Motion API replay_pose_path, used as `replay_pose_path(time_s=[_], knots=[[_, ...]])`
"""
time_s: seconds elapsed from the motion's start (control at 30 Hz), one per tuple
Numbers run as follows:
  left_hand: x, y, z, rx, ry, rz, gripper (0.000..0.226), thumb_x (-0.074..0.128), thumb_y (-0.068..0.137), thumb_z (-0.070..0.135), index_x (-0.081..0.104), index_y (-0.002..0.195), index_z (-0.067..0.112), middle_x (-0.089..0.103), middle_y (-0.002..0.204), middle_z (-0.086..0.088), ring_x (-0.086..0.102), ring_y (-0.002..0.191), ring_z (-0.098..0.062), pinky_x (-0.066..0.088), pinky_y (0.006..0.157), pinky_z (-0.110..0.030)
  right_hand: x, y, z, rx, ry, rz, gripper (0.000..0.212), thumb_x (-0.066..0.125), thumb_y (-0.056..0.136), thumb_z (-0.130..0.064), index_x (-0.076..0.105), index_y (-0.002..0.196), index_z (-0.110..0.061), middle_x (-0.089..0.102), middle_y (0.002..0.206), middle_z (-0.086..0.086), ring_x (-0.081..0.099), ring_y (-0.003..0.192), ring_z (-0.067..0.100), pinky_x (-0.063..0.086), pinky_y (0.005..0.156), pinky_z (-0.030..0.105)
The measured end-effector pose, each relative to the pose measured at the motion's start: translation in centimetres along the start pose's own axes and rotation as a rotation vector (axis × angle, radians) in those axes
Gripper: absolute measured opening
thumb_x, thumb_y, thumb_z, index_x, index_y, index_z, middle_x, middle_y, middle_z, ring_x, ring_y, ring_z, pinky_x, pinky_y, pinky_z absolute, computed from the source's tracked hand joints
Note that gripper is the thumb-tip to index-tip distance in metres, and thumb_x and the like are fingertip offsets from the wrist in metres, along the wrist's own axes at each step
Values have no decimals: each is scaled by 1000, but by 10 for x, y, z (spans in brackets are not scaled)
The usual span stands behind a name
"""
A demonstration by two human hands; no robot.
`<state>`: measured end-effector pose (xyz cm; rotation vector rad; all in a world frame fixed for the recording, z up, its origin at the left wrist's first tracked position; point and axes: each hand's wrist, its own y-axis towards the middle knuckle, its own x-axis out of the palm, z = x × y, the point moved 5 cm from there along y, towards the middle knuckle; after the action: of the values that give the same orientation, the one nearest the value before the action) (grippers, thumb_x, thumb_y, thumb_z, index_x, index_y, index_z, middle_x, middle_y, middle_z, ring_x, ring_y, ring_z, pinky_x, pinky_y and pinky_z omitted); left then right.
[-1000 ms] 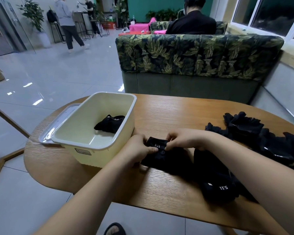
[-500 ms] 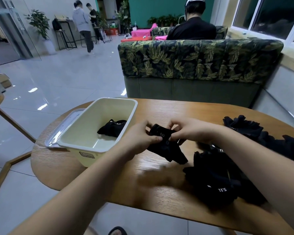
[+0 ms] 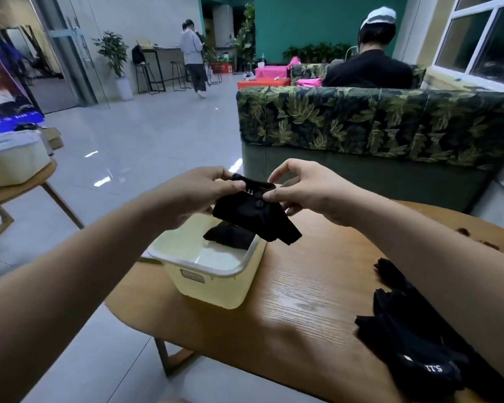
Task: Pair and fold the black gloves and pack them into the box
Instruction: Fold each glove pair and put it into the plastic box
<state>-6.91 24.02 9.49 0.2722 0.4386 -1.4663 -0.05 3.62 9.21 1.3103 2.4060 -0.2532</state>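
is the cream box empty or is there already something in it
Not empty. One folded black bundle already lies inside the cream box, while both hands hold another glove pair above it.

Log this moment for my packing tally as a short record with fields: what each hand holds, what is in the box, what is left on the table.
left hand: pinches the left end of the folded glove pair
right hand: pinches the right end of the same pair
held pair: in the air above the box, white lettering showing
box contents: one folded black bundle
lid: not on the box
unpacked gloves: loose heap at the right of the wooden table
packing: not yet finished
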Motion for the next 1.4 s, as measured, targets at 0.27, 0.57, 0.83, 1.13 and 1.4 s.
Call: replay_pose_path(time_s=[0.27,0.57,0.83,1.13,1.4], knots=[[-43,19,-64,-134,86,21,18,62,106,15,70,93,24,75,84,5,69,83,-15,55,77,-32,54,48,-3,-77,-352,82,26,78,91,-39,64,111,-29,78,93,-6,74,89,13,57,78,33],[-18,49,-100,-217,487,24,25,60,104,27,64,119,8,67,110,-11,56,94,-23,45,80,-35,72,43,38,-210,-612,18,30,69,97,-30,67,127,-24,67,131,-11,56,127,9,42,102,24],[-2,70,-126,-350,651,-201,23,58,107,26,67,116,6,71,108,-12,72,96,-30,62,86,-39,75,45,44,-225,-615,10,28,68,99,-30,67,127,-27,64,128,-16,50,131,11,38,114,35],[11,70,-104,80,1141,-165,36,82,86,27,49,99,18,54,97,-2,56,90,-25,39,64,-34,77,49,48,-207,-611,-17,31,67,99,-33,65,129,-29,58,127,-19,45,135,15,38,115,37],[23,54,-109,64,1099,-527,40,70,97,44,64,136,36,66,117,5,62,105,-20,55,88,-36,77,49,48,-221,-619,-14,29,65,100,-33,65,128,-30,53,121,-22,45,135,15,37,113,35]])
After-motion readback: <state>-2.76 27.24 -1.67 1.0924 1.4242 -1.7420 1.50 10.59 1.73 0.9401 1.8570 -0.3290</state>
